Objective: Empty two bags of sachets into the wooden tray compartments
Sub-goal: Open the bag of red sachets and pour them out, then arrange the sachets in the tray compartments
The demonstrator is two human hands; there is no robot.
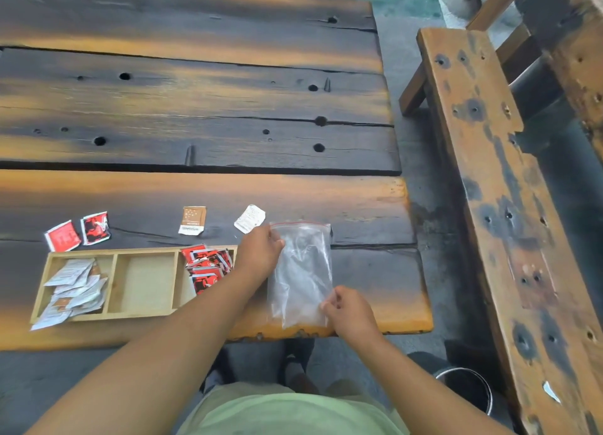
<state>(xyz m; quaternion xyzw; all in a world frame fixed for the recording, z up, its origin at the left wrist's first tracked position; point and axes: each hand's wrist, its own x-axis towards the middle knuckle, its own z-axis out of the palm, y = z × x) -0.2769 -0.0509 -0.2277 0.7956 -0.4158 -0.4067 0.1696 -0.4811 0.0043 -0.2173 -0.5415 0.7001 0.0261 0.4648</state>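
Note:
A clear zip bag point(301, 273) with a red seal strip lies flat and looks empty near the table's front right corner. My left hand point(259, 252) pinches its top left corner by the seal. My right hand point(350, 314) pinches its lower right edge. Left of the bag sits the wooden tray point(112, 284) with three compartments. White and brown sachets point(76, 288) fill its left compartment and spill over the rim, the middle one holds nothing, and red and black sachets point(208, 266) are piled in the right one.
Loose sachets lie on the table behind the tray: two red ones point(78, 230), a brown one point(192, 221) and a white one point(249, 218). A wooden bench point(502, 180) runs along the right. A dark bucket point(466, 387) stands on the floor below.

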